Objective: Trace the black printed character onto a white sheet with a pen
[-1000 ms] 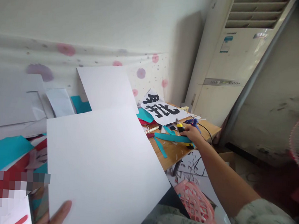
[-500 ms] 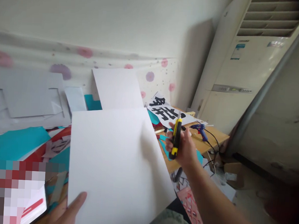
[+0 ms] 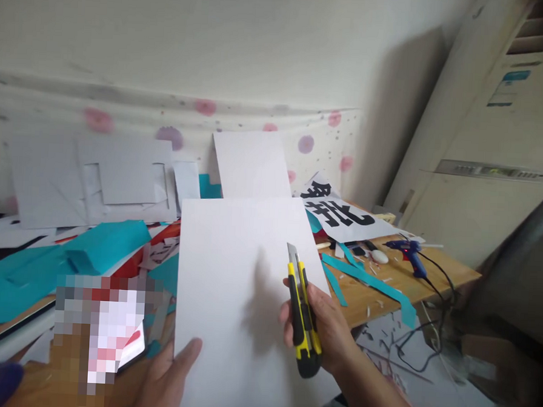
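A large white board (image 3: 231,274) stands tilted in front of me, its lower part near my body. My left hand (image 3: 169,374) grips its lower left edge, with the thumb on the front face. My right hand (image 3: 313,321) is closed around a yellow and black utility knife (image 3: 302,326). The knife's blade points up, in front of the board's right part, and a soft shadow falls on the board beside it. Whether the knife touches the board cannot be told.
Behind stands another white board (image 3: 255,166). Teal pieces (image 3: 101,243) lie at left, near a partly pixelated phone (image 3: 132,345). At right, the wooden table (image 3: 385,288) bears a blue glue gun (image 3: 412,256), teal strips and a sheet with black characters (image 3: 339,213).
My right hand has moved left and down with the knife, from beyond the board's right edge to in front of it. The view has turned left, so the scene sits further right.
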Action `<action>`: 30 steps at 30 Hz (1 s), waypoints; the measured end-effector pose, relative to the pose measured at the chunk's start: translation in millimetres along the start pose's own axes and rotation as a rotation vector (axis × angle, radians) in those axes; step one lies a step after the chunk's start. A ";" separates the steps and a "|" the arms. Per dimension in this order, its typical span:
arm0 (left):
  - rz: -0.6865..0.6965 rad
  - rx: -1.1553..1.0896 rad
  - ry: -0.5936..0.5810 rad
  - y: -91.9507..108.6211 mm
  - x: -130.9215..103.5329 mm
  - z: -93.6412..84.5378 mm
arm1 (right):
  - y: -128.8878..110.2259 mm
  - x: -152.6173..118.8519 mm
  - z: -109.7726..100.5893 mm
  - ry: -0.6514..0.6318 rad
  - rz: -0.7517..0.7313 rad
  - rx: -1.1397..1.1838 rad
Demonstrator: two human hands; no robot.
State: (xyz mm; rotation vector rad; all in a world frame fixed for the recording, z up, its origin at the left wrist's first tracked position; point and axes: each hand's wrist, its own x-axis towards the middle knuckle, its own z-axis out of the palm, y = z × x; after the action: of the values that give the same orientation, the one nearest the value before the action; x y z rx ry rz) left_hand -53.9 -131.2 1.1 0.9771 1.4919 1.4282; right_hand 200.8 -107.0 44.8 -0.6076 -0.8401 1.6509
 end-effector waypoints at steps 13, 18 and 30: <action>-0.049 -0.147 -0.106 -10.2 -1.3 1.0 | 23.2 -13.1 10.6 -0.087 -0.002 0.112; -0.077 -0.203 -0.111 -8.5 -2.3 3.5 | 31.9 -18.8 15.2 -0.074 0.037 0.153; -0.099 -0.233 -0.092 -5.6 -4.6 7.0 | 37.4 -23.7 13.2 -0.193 0.062 0.152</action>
State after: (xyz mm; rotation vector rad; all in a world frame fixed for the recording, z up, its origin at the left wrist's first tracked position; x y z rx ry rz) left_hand -45.7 -133.3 -4.3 0.8034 1.2574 1.4289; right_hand 173.8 -137.1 22.5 -0.3762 -0.8307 1.8322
